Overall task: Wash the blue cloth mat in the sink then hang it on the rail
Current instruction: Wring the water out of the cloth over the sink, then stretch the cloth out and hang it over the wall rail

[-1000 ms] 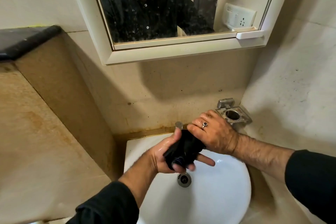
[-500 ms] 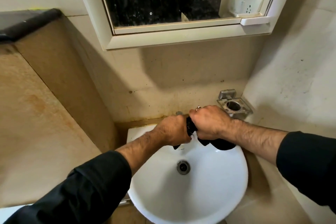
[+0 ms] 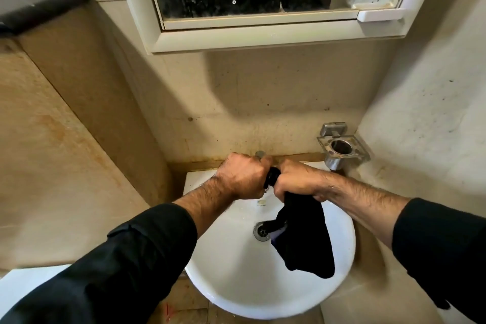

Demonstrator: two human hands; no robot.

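Note:
The wet cloth mat (image 3: 305, 239) looks almost black and hangs over the white round sink (image 3: 236, 284). Both fists clench its twisted upper end above the back of the basin. My left hand (image 3: 242, 176) grips the end on the left, and my right hand (image 3: 294, 179) grips right beside it. The loose part drops from under my right hand down toward the drain (image 3: 261, 231). The tap (image 3: 259, 154) shows only as a small metal tip behind my left hand. No rail is in view.
A mirror cabinet (image 3: 249, 34) juts out from the wall above the sink. A metal holder (image 3: 342, 147) is fixed in the right corner. Tiled walls close in on the left and right. A dark ledge (image 3: 39, 8) runs at upper left.
The hands went from holding the bunched cloth in the palm to gripping it fist to fist. Since half a second ago the free end hangs longer, down into the basin.

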